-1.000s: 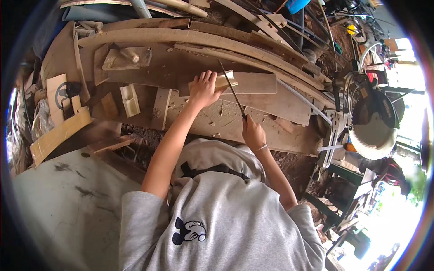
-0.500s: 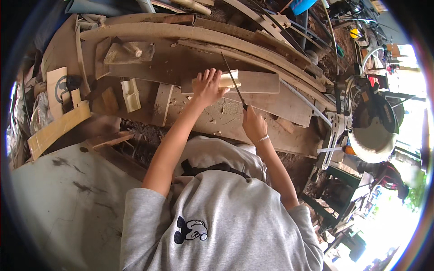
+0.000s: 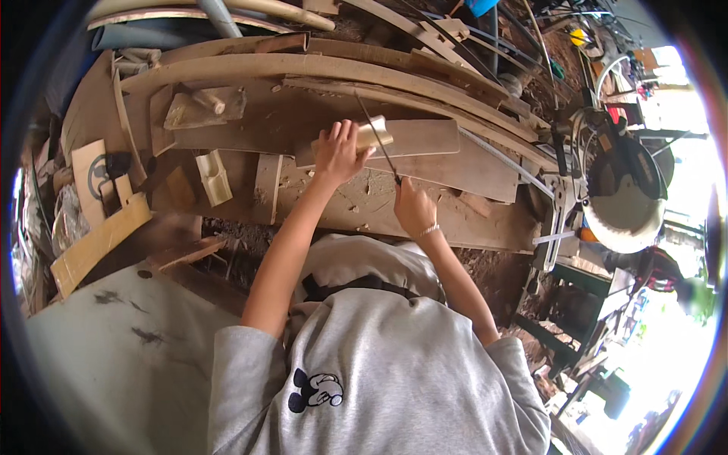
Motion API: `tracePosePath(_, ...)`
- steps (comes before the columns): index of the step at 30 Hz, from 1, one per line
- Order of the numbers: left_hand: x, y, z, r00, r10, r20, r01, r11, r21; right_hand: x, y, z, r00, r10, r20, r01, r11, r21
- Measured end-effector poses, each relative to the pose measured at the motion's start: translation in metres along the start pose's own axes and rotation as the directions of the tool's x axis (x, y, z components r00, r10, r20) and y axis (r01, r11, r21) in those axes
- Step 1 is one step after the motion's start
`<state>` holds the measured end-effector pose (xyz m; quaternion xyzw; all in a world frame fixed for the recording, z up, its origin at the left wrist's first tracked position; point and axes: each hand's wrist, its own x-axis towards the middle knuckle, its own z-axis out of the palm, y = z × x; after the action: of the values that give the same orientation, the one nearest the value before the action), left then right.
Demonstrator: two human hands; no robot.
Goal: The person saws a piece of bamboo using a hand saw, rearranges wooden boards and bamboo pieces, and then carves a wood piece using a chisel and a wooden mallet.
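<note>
My left hand (image 3: 341, 155) is closed over a pale half-round piece of split bamboo (image 3: 375, 135), pressing it onto a flat board (image 3: 428, 138) on the workbench. In my right hand (image 3: 415, 206) is the handle of a long thin dark hand tool (image 3: 374, 130); whether it is a narrow saw or a file I cannot tell. Its blade slants across the bamboo close to the right end, beside my left fingers. A second pale split bamboo piece (image 3: 214, 178) lies on the bench to the left.
A wooden mallet-like piece (image 3: 206, 100) lies at the far left of the bench. Long curved wooden strips (image 3: 318, 64) run along its far side. Shavings (image 3: 353, 191) litter the near surface. A circular saw machine (image 3: 623, 178) stands at the right, and a grey-white sheet (image 3: 129, 356) lies at the lower left.
The view has shifted slightly, so most things sit a little farther left. The dark tool has moved only slightly against the bamboo; both hands keep their holds.
</note>
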<state>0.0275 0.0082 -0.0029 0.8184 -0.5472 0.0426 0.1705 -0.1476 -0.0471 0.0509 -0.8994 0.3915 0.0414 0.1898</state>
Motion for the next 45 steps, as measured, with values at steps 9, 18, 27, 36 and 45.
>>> tracePosePath(9,0.003,-0.007,-0.002,1.000,0.018,-0.010,-0.019,0.998,-0.065,-0.025,0.016,0.006,1.000,0.009,-0.024,-0.008,1.000,0.029)
tracePosePath(18,0.004,-0.005,-0.007,1.000,0.019,-0.006,-0.019,0.997,-0.077,-0.024,0.025,0.016,0.999,0.050,0.020,-0.053,0.984,0.171)
tracePosePath(27,0.008,-0.006,-0.006,1.000,0.006,0.015,-0.004,0.992,-0.129,-0.010,0.013,0.029,0.996,0.072,0.051,-0.081,0.980,0.183)
tracePosePath(36,0.004,0.002,-0.011,0.994,0.001,0.108,0.009,0.996,-0.089,-0.004,0.004,0.019,0.996,0.064,0.055,-0.071,0.986,0.151)
tracePosePath(45,0.002,0.013,-0.009,0.988,-0.003,0.157,0.025,0.990,-0.140,0.000,0.013,0.007,0.995,0.048,0.090,-0.066,0.978,0.200)
